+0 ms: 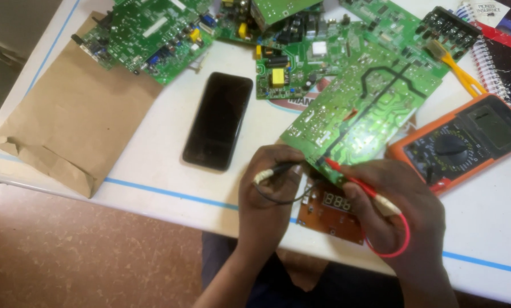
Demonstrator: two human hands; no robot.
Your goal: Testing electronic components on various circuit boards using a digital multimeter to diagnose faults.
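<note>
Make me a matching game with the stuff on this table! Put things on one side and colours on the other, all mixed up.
Things:
1. phone
2. multimeter
3. paper bag
4. probe in the right hand

Colours:
A. brown
B. red
C. black
D. orange case

Pairs: 1-C, 2-D, 3-A, 4-B. The red probe touches the big green circuit board, and the left hand holds the black probe.
</note>
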